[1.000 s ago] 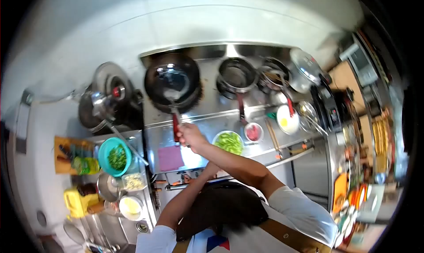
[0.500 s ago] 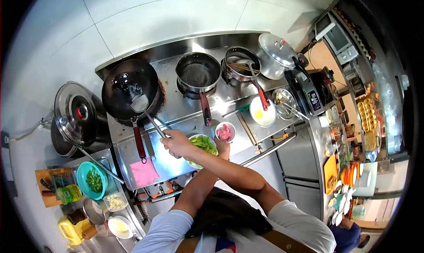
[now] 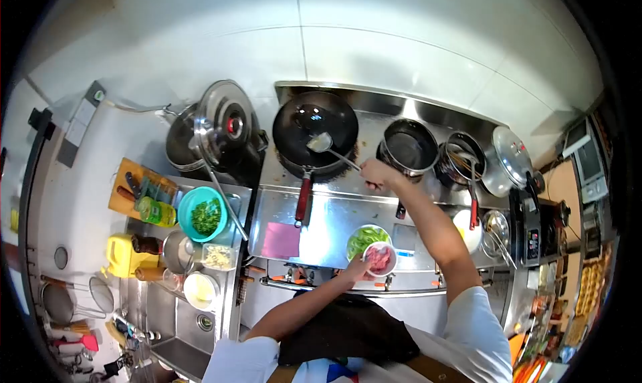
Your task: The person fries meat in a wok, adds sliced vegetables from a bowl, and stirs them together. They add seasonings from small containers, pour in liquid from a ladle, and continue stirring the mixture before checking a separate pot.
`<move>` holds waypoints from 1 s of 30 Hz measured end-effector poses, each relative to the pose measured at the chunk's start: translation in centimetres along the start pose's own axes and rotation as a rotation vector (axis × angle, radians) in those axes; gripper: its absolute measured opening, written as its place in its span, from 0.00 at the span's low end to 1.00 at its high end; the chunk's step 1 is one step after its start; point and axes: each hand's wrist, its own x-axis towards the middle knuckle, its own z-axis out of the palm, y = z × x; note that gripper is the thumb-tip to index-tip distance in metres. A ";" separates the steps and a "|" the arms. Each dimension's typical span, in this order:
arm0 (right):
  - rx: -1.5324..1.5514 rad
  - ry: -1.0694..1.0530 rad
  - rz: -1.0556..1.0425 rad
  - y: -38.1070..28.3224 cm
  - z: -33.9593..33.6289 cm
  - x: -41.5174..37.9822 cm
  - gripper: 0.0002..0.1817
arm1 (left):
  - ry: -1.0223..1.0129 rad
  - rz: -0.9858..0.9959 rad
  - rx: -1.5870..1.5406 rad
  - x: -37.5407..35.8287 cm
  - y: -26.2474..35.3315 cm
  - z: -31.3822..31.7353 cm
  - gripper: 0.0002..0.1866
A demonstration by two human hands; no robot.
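Note:
My left hand (image 3: 356,271) grips the rim of a small white bowl (image 3: 392,268) holding raw pink meat (image 3: 378,257). This bowl overlaps the near right side of a dish of cut green vegetables (image 3: 366,238). My right hand (image 3: 380,174) is closed around the handle of a metal ladle (image 3: 321,142). The ladle's head is inside a black wok (image 3: 287,125) on the left burner, with something pale and wet in it. The wok's red handle (image 3: 303,199) points toward me.
Two pans (image 3: 409,149) and a lidded pressure cooker (image 3: 511,157) stand to the right. A tall lidded pot (image 3: 226,125) is left of the wok. A pink cloth (image 3: 281,240) lies on the stove front. A teal bowl of chopped greens (image 3: 202,197) and a sink (image 3: 175,316) are at left.
The view has swung left. My left hand has brought the meat bowl from the right of the greens to over their near edge; my arms no longer cross. The ladle stays in the wok.

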 end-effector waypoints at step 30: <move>0.335 0.341 -0.058 5.3 10.1 -7.2 0.13 | 0.928 0.847 0.992 -1.7 35.4 -16.6 0.29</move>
